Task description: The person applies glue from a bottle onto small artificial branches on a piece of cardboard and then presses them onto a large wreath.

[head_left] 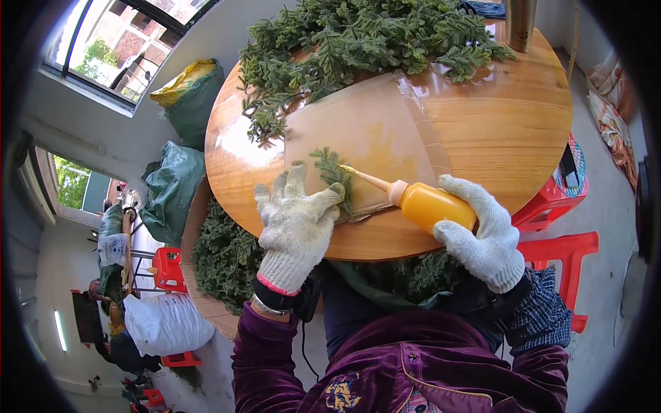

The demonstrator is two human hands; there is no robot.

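My left hand, in a white knit glove, is over the near edge of a cardboard sheet on the round table. Its thumb lies against a small green artificial fir sprig and holds it, while the other fingers stretch forward. My right hand, gloved likewise, is wrapped round a squeeze bottle of orange-yellow liquid. The bottle is tilted on its side, its long thin nozzle pointing left. The yellowish nozzle tip meets the sprig's right side; whether they touch I cannot tell.
Green fir branches are heaped along the far side of the wooden table, beside a metal cylinder. More greenery fills a carton at left; some lies in my lap. Red stools stand at right, sacks at left.
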